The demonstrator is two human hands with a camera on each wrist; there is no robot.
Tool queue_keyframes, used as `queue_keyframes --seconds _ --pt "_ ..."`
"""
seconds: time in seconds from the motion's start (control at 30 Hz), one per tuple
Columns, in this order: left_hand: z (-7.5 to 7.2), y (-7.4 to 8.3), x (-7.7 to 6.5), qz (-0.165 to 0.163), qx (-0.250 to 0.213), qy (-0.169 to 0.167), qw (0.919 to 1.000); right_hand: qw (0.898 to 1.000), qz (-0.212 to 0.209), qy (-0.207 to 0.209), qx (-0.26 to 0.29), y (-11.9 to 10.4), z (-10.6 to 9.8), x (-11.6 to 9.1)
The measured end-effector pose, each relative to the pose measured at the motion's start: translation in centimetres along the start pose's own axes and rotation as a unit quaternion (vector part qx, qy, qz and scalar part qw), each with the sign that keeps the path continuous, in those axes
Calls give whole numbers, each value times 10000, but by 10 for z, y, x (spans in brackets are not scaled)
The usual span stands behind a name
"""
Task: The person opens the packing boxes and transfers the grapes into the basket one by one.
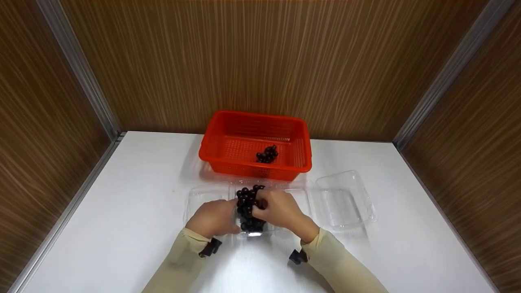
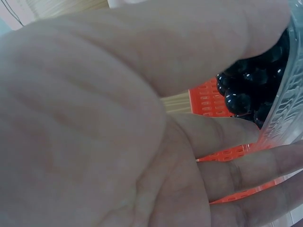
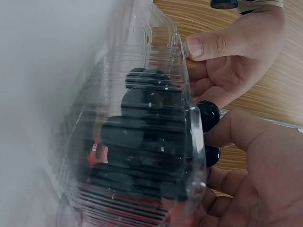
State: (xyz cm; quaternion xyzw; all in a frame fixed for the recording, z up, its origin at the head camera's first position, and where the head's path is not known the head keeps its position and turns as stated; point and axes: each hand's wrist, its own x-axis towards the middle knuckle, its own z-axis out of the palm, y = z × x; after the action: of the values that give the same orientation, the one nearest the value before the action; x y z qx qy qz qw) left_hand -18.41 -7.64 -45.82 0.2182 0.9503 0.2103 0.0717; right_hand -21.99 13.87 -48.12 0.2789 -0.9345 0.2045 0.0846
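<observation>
Dark grapes (image 1: 245,199) fill a clear plastic container (image 1: 255,234) between the two hands in the head view. My left hand (image 1: 213,217) grips the container's left side, and in the right wrist view its thumb lies on the rim. From the other side my right hand (image 1: 281,206) pinches a bunch of these grapes at the container's top. Through the ribbed container wall (image 3: 142,52), the right wrist view shows more grapes (image 3: 142,137) packed inside. Several grapes (image 2: 241,99) show past the left thumb in the left wrist view.
Behind the hands stands a red plastic basket (image 1: 254,166), with a small bunch of grapes (image 1: 267,154) in it. Another clear container (image 1: 346,207) stands to the right. More clear plastic containers (image 1: 202,194) flank the filled one. Wood-grain panels (image 1: 260,61) enclose the white table (image 1: 134,195).
</observation>
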Motion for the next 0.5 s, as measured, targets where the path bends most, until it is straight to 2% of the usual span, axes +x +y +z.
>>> queue_keyframes --seconds 0.33,0.5 --pt "-1 -1 0 13 0 -65 10000 9995 -50 214 219 2 -7 0" --pt "-2 -1 1 -156 -72 -111 9998 9991 30 265 315 5 -12 2"
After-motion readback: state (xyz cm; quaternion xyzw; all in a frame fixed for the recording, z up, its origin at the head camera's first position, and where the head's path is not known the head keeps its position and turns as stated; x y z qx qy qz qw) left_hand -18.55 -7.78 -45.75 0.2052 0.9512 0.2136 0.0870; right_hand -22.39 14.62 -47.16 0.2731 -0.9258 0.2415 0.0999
